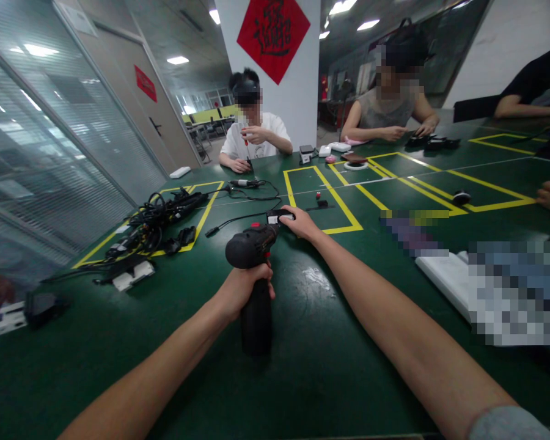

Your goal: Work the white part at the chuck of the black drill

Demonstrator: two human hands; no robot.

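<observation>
The left hand (253,282) is wrapped around the handle of a black drill (250,247), which stands upright over the green table (321,385), its nose pointing to one o'clock. Just beyond that nose, also at one o'clock, the right hand (299,223) pinches a small black box (274,217) with a white label; whether nose and box touch, I cannot tell. Only fingertips seem to brace the box, so a twist from the drill could spin it loose or let the tip skid toward those fingers. A finger slipping onto the trigger too soon would likely cause the same. At ten o'clock from the drill, a loose cable plug (212,231) lies near and might snag; at two o'clock, a tiny black piece (322,203) could get knocked away.
</observation>
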